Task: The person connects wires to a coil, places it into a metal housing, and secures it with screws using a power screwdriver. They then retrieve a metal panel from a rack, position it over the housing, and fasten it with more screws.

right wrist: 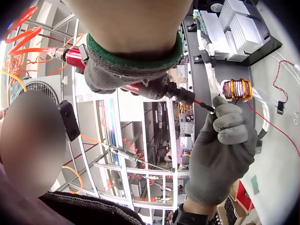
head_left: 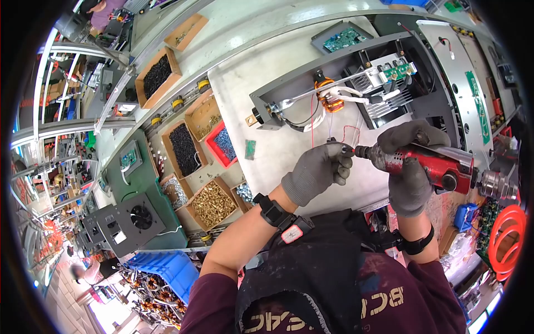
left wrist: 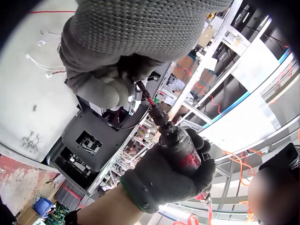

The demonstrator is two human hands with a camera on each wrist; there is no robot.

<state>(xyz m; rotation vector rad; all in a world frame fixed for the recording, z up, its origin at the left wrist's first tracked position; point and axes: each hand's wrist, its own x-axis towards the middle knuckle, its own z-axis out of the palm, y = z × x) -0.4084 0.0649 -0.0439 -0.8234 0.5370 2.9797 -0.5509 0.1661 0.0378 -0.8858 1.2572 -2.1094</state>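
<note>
In the head view my gloved right hand (head_left: 410, 189) grips a red air screwdriver (head_left: 434, 166), which lies nearly level and points left. A thin bit (right wrist: 202, 104), red with a dark end, sticks out of its black chuck (left wrist: 158, 115). My gloved left hand (head_left: 317, 172) pinches the dark end of this bit between thumb and fingertips. Whether a screw sits there too, I cannot tell. Beyond the hands lies an open dark metal chassis (head_left: 295, 89) holding an orange-wound coil (head_left: 329, 96), white cables and a finned heatsink (head_left: 392, 111).
Left of the white worktop (head_left: 239, 100) stand cardboard trays of brass (head_left: 211, 206) and black (head_left: 182, 146) fasteners, plus a red tray (head_left: 210, 148). A circuit board (head_left: 342, 40) lies behind the chassis. A panel (head_left: 456, 78) stands at right. Orange air hose (head_left: 503, 239) coils lower right.
</note>
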